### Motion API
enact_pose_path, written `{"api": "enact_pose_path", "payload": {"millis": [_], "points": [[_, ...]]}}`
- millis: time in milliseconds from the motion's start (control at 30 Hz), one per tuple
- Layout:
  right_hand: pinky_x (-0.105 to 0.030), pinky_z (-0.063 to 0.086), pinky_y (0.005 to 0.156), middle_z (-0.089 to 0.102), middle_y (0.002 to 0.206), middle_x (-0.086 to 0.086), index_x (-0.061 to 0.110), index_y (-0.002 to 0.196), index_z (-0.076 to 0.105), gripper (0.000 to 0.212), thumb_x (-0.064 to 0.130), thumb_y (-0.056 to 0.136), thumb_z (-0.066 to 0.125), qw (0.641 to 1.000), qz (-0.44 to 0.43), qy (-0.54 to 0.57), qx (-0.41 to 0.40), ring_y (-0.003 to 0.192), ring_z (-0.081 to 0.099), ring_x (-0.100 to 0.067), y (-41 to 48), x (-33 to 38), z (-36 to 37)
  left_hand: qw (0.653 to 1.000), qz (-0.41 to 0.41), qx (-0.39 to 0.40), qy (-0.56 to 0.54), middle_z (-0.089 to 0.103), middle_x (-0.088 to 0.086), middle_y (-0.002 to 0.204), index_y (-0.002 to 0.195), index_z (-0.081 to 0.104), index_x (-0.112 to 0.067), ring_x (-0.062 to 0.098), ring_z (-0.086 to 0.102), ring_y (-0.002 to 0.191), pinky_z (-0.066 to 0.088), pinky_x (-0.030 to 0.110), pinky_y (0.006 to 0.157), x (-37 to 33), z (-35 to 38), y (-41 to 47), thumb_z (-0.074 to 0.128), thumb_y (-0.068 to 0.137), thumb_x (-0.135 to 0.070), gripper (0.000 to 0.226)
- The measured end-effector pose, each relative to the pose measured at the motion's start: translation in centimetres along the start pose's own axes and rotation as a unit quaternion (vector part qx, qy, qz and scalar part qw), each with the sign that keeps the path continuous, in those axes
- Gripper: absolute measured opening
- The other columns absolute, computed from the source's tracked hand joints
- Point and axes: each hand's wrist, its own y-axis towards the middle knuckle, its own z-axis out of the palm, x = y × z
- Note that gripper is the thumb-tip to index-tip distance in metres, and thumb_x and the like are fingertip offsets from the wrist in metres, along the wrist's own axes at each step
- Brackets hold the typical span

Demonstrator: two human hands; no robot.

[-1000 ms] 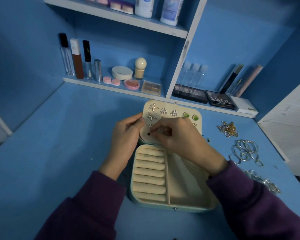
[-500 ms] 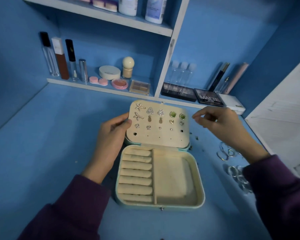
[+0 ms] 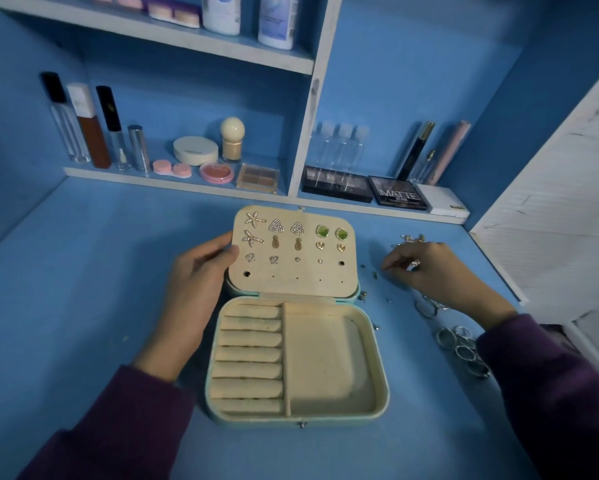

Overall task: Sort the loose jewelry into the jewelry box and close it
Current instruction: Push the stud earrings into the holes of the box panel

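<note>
One broad matte blue bench [image 3: 83, 306] carries everything. At its middle lies the jewelry box [image 3: 382, 382], a round-cornered case with a teal shell and a cream, suede-like lining. It is open, with padded ring rolls [image 3: 249, 355] on its left side and a plain tray [image 3: 325, 358] on its right.

Its lid [image 3: 291, 282] tilts up, a punched panel with stud earrings [image 3: 277, 226] set in rows. The left hand [image 3: 197, 289] has its grip clamped on the lid's left edge, thumb on the face.

The right hand [image 3: 433, 268] reaches past loose metal rings [image 3: 460, 344] toward tiny studs [image 3: 374, 273] scattered just beside the box. Its thumb and forefinger are drawn close, but I cannot tell whether that grip has caught anything.

Such small, hard, slippery pieces likely want a fingertip pinch by the head, post free. Meanwhile the left hand braces the panel for the push into an empty hole.
</note>
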Motion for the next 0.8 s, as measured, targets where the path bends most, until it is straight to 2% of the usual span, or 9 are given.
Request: {"api": "enact_pose_path", "payload": {"millis": [33, 100, 167, 267, 400, 500, 600, 667, 800], "points": [[-0.001, 0.038, 0.067, 0.069, 0.075, 0.002, 0.011, 0.084, 0.074, 0.012, 0.0, 0.08, 0.068, 1.0, -0.009, 0.002, -0.001, 0.07, 0.059, -0.008, 0.1, -0.1, 0.1, 1.0, -0.002, -0.001, 0.0, 0.053, -0.018, 0.103, 0.116, 0.063, -0.022, -0.017, 0.059, 0.072, 0.04, 0.001, 0.054, 0.0, 0.0, 0.0, 0.056, 0.093, -0.006, 0.029], [-0.001, 0.037, 0.067, 0.068, 0.073, 0.004, 0.012, 0.084, 0.074, 0.012, 0.002, 0.081, 0.068, 1.0, -0.023, 0.001, 0.005, 0.076, 0.058, -0.005, 0.2, -0.1, 0.2, 1.0, -0.005, -0.005, 0.003, 0.054, -0.018, 0.104, 0.116, 0.064, -0.023, -0.014, 0.048, 0.087, 0.04, 0.002, 0.055, 0.1, 0.0, 0.1, 0.056, 0.092, -0.007, 0.029], [-0.001, 0.037, 0.066, 0.068, 0.073, 0.008, 0.017, 0.084, 0.074, 0.014, 0.004, 0.082, 0.068, 0.999, -0.028, -0.003, 0.02, 0.073, 0.057, 0.002, 0.5, -0.1, 0.1, 1.0, -0.005, -0.007, 0.002, 0.053, -0.019, 0.103, 0.113, 0.064, -0.024, -0.013, 0.041, 0.089, 0.04, 0.002, 0.054, 0.1, -0.1, 0.1, 0.056, 0.092, -0.008, 0.028], [-0.002, 0.038, 0.066, 0.07, 0.074, 0.01, 0.023, 0.08, 0.072, 0.019, 0.005, 0.081, 0.069, 0.999, -0.029, -0.012, 0.044, 0.07, 0.056, 0.006, 0.8, 0.0, -0.1, 1.0, -0.005, -0.003, 0.002, 0.053, -0.02, 0.102, 0.115, 0.064, -0.023, -0.014, 0.04, 0.089, 0.04, 0.002, 0.053, 0.0, 0.0, 0.0, 0.056, 0.093, -0.007, 0.028], [-0.007, 0.042, 0.069, 0.068, 0.075, 0.014, 0.026, 0.08, 0.073, 0.017, 0.008, 0.08, 0.071, 0.997, -0.02, -0.029, 0.063, 0.068, 0.059, 0.003, 1.3, 0.2, -0.2, 1.0, -0.004, -0.001, -0.003, 0.055, -0.021, 0.1, 0.107, 0.063, -0.029, -0.011, 0.042, 0.089, 0.041, 0.003, 0.055, -0.3, 0.1, 0.0, 0.056, 0.092, -0.007, 0.028], [-0.019, 0.049, 0.074, 0.066, 0.076, 0.016, 0.03, 0.079, 0.072, 0.019, 0.011, 0.08, 0.072, 0.997, -0.016, -0.041, 0.071, 0.071, 0.061, 0.0, 1.5, 0.2, -0.2, 1.0, -0.01, -0.005, 0.01, 0.055, -0.02, 0.102, 0.115, 0.065, -0.023, -0.014, 0.04, 0.09, 0.047, 0.013, 0.072, -0.2, 0.0, 0.0, 0.057, 0.093, -0.009, 0.028], [-0.02, 0.048, 0.073, 0.064, 0.075, 0.019, 0.031, 0.078, 0.07, 0.021, 0.01, 0.081, 0.071, 0.996, -0.018, -0.044, 0.073, 0.071, 0.06, 0.002, 1.5, 0.3, -0.2, 1.0, -0.013, -0.008, 0.012, 0.055, -0.018, 0.103, 0.118, 0.064, -0.02, -0.012, 0.04, 0.09, 0.046, 0.026, 0.084, -0.3, 0.0, -0.1, 0.056, 0.093, -0.008, 0.029], [-0.019, 0.048, 0.073, 0.064, 0.075, 0.019, 0.03, 0.078, 0.07, 0.02, 0.01, 0.081, 0.07, 0.996, -0.018, -0.047, 0.078, 0.071, 0.059, 0.002, 1.6, 0.3, -0.2, 1.0, -0.009, -0.006, 0.007, 0.055, -0.017, 0.103, 0.115, 0.063, -0.023, -0.011, 0.04, 0.09, 0.046, 0.025, 0.081, -0.4, 0.1, -0.2, 0.056, 0.093, -0.007, 0.029], [-0.011, 0.044, 0.068, 0.066, 0.075, 0.017, 0.03, 0.079, 0.068, 0.018, 0.012, 0.083, 0.068, 0.997, -0.015, -0.038, 0.07, 0.07, 0.06, 0.001, 1.5, 0.2, -0.2, 1.0, -0.004, -0.003, 0.003, 0.054, -0.017, 0.103, 0.114, 0.063, -0.025, -0.01, 0.041, 0.09, 0.05, 0.014, 0.066, -0.3, 0.0, -0.1, 0.056, 0.093, -0.006, 0.029]]}}
